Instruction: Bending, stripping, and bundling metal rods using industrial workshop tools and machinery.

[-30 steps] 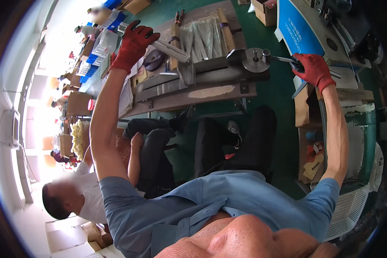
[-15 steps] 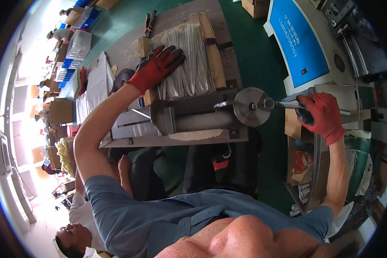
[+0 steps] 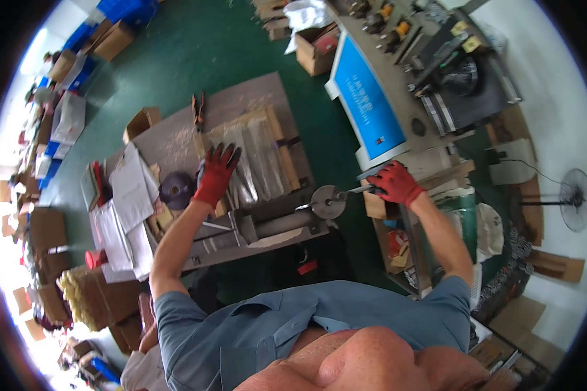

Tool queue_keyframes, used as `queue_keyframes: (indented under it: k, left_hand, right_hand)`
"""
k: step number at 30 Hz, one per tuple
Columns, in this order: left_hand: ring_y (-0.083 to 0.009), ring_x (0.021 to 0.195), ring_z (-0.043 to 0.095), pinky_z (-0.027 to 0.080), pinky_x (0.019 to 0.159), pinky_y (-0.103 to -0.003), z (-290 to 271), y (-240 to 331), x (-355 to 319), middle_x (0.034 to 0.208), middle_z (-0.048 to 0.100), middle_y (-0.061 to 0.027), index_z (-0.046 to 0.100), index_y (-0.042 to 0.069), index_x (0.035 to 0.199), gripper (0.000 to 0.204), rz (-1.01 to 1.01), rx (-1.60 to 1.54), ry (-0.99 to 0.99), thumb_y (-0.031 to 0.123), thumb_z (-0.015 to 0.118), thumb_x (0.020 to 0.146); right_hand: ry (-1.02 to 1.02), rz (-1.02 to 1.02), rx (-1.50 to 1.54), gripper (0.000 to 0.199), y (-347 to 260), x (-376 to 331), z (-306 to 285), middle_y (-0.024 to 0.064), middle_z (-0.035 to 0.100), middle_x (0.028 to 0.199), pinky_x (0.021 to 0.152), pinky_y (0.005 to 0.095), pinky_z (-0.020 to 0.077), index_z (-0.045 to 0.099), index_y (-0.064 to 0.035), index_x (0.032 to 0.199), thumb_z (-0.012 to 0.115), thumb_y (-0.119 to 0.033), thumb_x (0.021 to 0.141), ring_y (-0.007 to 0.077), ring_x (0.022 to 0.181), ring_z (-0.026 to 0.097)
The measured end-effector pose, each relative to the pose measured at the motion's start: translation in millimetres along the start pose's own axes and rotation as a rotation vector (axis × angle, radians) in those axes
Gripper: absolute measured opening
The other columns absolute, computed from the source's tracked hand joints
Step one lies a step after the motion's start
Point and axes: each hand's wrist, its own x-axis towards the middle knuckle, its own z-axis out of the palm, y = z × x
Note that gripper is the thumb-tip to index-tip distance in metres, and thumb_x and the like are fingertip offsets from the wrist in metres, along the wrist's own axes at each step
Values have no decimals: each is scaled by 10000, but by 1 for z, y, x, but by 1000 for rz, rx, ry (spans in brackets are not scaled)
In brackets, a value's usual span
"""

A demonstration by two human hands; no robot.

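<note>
My left hand point(image 3: 216, 176), in a red and black glove, has its fingers spread over the left side of a bundle of thin, shiny, pale strips point(image 3: 257, 159). The strips lie side by side in a wooden frame point(image 3: 285, 155) on a metal-topped table. My right hand point(image 3: 396, 184), gloved alike, is closed around the outer end of a metal bar point(image 3: 355, 191). That bar runs to a round metal disc point(image 3: 329, 203) at the end of a cylindrical machine part point(image 3: 284, 223) along the table's near edge. Palm contact on the left is hidden.
Pliers point(image 3: 199, 112) lie behind the frame. Left of my left hand are a dark purple roll point(image 3: 177, 189) and papers point(image 3: 134, 189). A machine with a blue panel point(image 3: 362, 98) stands at the right. Cardboard boxes point(image 3: 49, 228) line the far left; a fan point(image 3: 572, 199) stands far right.
The whole view has shifted and widened. My left hand has moved from the middle of the strips toward their left side. My right hand remains on the bar.
</note>
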Motion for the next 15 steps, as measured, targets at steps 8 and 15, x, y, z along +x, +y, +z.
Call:
queue_keyframes:
  k: [8,15]
  left_hand:
    - [-376,1271,451,360,1071,-425,-73,131,38,1376,450,-258,366,-60,1381,850,-342,-865,72,320,755,729]
    - [-406,1187,514,468,933,-455,-99,224,88,1479,288,-263,283,162,1480,930,-170,-751,-250,426,743,716]
  right_hand:
    - [417,534,121,467,-55,-4,-41,72,589,1152,959,456,371,587,-134,1209,688,-237,765,275,1110,504]
    - [348,574,52,459,14,-29,-137,102,638,1046,831,427,461,584,-110,1216,672,-268,794,303,977,591]
